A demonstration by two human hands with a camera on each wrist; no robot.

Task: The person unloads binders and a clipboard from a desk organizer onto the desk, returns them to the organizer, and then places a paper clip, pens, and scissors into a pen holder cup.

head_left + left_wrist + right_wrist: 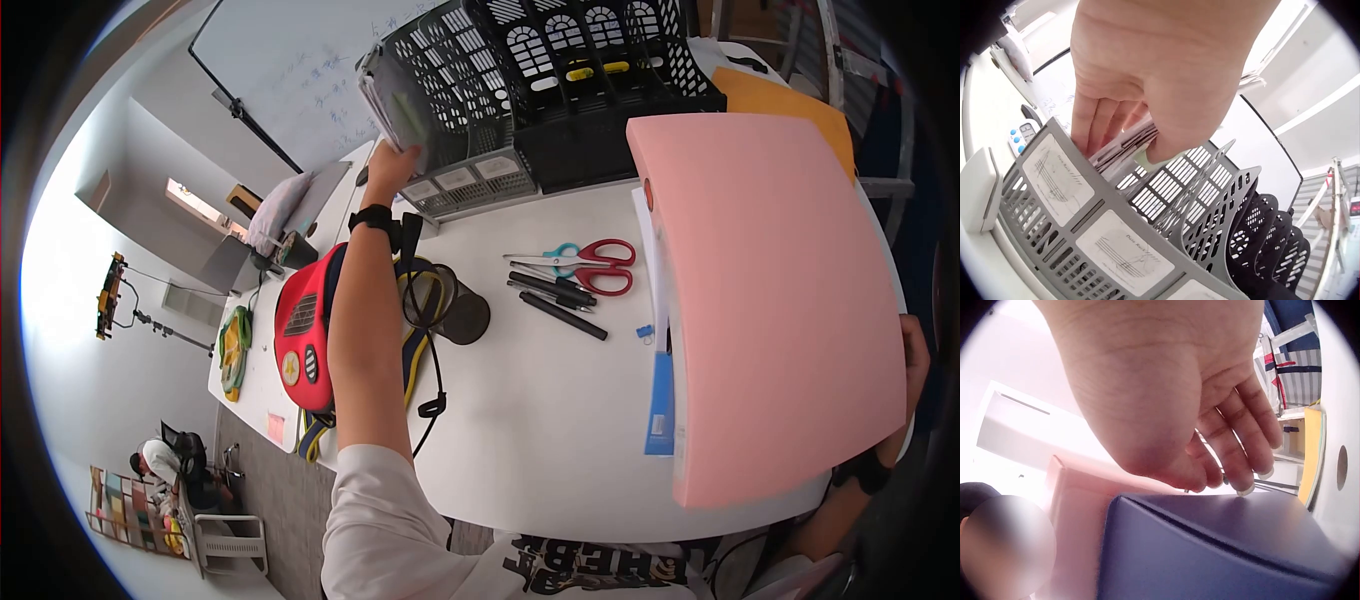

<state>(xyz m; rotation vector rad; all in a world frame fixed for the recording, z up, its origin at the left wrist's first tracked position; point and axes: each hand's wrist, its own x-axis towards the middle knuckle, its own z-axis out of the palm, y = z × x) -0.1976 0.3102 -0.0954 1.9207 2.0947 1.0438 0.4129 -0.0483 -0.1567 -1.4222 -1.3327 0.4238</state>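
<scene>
My left hand (390, 165) reaches to the left end of a grey mesh file rack (470, 120) and grips a stack of papers (392, 105) standing in its first slot. In the left wrist view the fingers (1094, 122) and thumb pinch those papers (1127, 145) just above the rack's labelled front wall (1072, 206). My right hand (912, 350) holds the right edge of a large pink folder (780, 300), raised over the table. Seen from the right wrist, its fingers (1235, 450) curl onto the edge of a dark blue folder (1222, 550) that lies against the pink one (1075, 519).
On the white table (540, 420) lie red and teal scissors (590, 262), black pens (555, 295), a black cup (465, 312), a blue clip (645, 330) and a blue folder (660, 390). A red bag (305, 330) sits left. A black rack (600, 90) and an orange folder (790, 105) stand behind.
</scene>
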